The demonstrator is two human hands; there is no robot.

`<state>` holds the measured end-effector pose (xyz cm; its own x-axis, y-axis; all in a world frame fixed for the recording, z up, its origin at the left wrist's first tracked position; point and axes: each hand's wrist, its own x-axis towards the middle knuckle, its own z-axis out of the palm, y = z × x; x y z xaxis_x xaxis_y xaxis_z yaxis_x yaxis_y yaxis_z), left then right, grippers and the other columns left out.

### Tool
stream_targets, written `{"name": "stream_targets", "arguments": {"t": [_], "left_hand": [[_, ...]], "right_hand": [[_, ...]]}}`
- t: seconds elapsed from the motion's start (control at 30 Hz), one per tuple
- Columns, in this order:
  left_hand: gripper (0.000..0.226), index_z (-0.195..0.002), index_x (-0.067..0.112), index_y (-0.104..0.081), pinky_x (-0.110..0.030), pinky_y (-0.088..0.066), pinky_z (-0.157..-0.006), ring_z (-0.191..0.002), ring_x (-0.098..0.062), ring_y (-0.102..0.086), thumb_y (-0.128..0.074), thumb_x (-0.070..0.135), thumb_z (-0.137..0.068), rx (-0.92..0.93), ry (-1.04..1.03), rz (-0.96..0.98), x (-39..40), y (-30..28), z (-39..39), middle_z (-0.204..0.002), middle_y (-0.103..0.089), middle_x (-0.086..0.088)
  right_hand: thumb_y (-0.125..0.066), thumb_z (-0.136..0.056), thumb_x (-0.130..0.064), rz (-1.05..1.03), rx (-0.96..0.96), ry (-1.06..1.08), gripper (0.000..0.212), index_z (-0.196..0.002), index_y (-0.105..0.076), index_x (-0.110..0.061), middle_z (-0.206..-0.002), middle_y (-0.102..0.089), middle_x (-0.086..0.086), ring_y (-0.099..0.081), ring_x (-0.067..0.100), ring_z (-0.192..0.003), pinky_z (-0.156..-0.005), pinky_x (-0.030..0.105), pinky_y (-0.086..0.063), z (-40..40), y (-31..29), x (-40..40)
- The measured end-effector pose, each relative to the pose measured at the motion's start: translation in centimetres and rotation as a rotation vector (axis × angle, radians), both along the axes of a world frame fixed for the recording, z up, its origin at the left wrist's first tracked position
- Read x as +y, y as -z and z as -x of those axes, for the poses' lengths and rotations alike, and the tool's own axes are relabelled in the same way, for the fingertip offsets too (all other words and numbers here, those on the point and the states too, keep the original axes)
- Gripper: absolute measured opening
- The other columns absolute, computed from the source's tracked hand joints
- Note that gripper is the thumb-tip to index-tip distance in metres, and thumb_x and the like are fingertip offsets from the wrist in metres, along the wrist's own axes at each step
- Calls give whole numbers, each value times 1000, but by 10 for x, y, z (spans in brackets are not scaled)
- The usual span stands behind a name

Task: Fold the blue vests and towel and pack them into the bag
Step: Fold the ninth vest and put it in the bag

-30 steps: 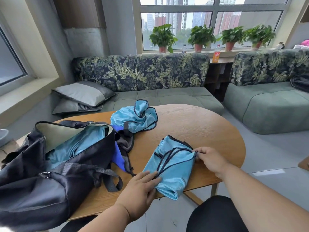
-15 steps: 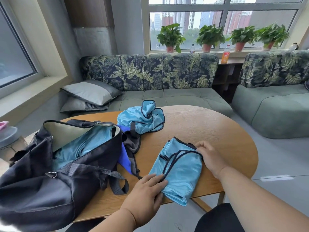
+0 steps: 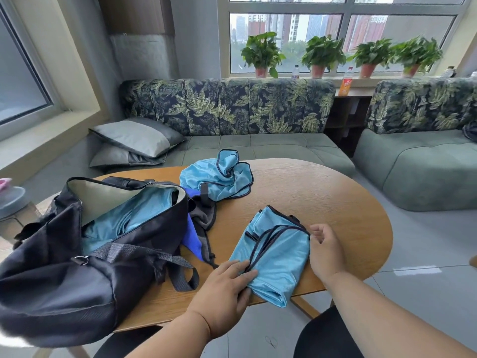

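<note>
A light blue vest [image 3: 277, 250] with dark trim lies folded at the near edge of the wooden table [image 3: 335, 202], its lower end hanging over the edge. My left hand [image 3: 224, 285] presses flat on its near left corner. My right hand [image 3: 324, 250] pinches its right edge. A second blue vest [image 3: 219, 180] lies crumpled at the far side of the table. The open black bag [image 3: 77, 267] sits at the left with light blue fabric [image 3: 129, 218] inside. A dark blue and grey towel [image 3: 198, 223] lies against the bag's right side.
A leaf-patterned sofa [image 3: 232, 109] with grey cushions [image 3: 136, 136] runs behind the table, and another sofa [image 3: 418, 161] stands at the right. Potted plants [image 3: 322, 54] line the windowsill. Grey floor tiles lie to the right of the table.
The view has shifted a little. My right hand slid slightly along the vest's right edge and now pinches it; my left hand stays pressed on the near corner.
</note>
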<state>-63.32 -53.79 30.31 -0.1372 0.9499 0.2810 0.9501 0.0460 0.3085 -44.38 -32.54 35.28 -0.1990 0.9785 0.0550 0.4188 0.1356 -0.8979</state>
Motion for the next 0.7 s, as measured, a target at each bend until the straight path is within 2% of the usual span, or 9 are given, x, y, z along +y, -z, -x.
{"name": "stream_targets", "arguments": {"t": [0.1, 0.17, 0.23, 0.3, 0.4, 0.53, 0.6, 0.7], "left_hand": [[47, -147, 39, -58, -27, -26, -123, -142, -15, -44, -43, 48, -103, -15, 1, 13, 0, 0, 1, -154, -52, 12], [48, -147, 39, -57, -28, -28, -124, -143, -14, -42, -42, 49, -102, -26, -6, 21, 0, -2, 0, -155, -51, 13], [50, -148, 40, -56, -29, -27, -124, -144, -13, -40, -42, 51, -101, -36, -13, 48, 0, -5, -1, -156, -49, 15], [51, -147, 40, -57, -30, -28, -125, -143, -13, -41, -45, 53, -99, -46, -17, 62, -1, -8, -3, -156, -49, 15], [53, -145, 43, -57, -33, -30, -123, -140, -13, -43, -49, 59, -96, -42, -32, 84, -5, -12, -7, -153, -50, 17], [58, -143, 47, -56, -31, -29, -119, -137, -12, -42, -50, 69, -90, -40, -67, 117, -15, -23, -14, -150, -48, 21], [61, -143, 47, -55, -31, -30, -118, -133, -13, -42, -51, 70, -86, -23, -84, 146, -23, -26, -16, -148, -48, 23], [57, -138, 47, -57, -30, -37, -111, -118, -14, -45, -53, 58, -83, -4, -98, 139, -34, -25, -16, -136, -51, 25]], "right_hand": [[-47, -96, 1, -69, -112, -192, 46, -116, -62, -38, -134, -48, -14, -49, 3, -119, -111, 32, -40, -16, 3, -31], [-50, -94, 1, -156, -264, -391, 54, -121, -62, -44, -147, -40, -25, -35, -1, -138, -123, 29, -24, -26, 11, -51], [-53, -93, -4, -224, -446, -529, 57, -128, -60, -49, -154, -35, -25, -22, 2, -151, -129, 32, -5, -30, 15, -66], [-54, -91, -15, -243, -558, -597, 60, -137, -54, -53, -163, -30, -21, -10, 7, -158, -129, 39, 7, -32, 13, -74], [-59, -89, -37, -239, -660, -663, 67, -150, -38, -58, -170, -16, -17, 1, 13, -160, -128, 48, 11, -36, 9, -78], [-59, -93, -61, -266, -728, -694, 64, -149, -29, -66, -174, -5, -15, 9, 17, -161, -125, 54, 16, -36, 13, -81], [-56, -99, -56, -285, -748, -715, 59, -150, -29, -66, -174, -2, -16, 11, 19, -161, -123, 57, 18, -35, 12, -83], [-49, -105, -37, -311, -727, -755, 53, -148, -33, -65, -173, -6, -18, 9, 16, -161, -124, 58, 16, -37, 7, -88]]}}
